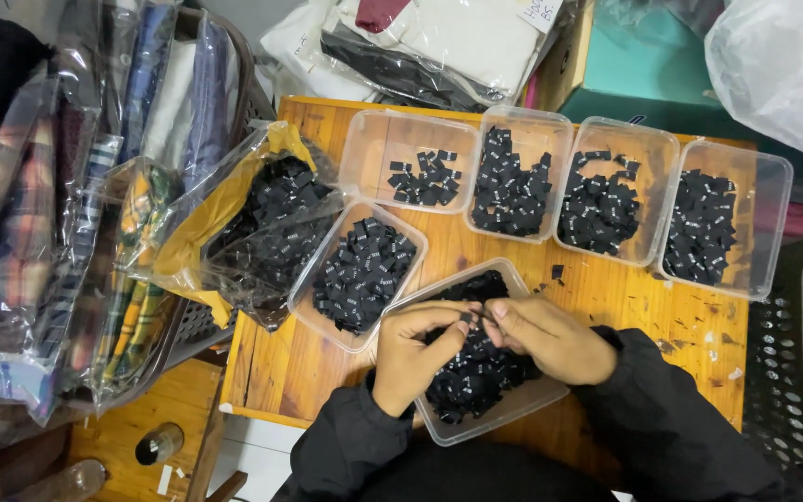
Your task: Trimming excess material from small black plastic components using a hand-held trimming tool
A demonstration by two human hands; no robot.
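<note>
Both hands' (490,339) grip pinches a black label (466,319) above the tub (550,390).

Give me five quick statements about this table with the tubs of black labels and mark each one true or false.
1. Both hands, left hand and right hand, are over the nearest clear tub. True.
2. The fingers pinch a small black label. True.
3. The tubs hold white buttons. False: they hold small black labels.
4. Four tubs stand in a row along the far side of the wooden table. True.
5. The plastic bag of black labels lies to the right of the tubs. False: it lies to the left.
</note>
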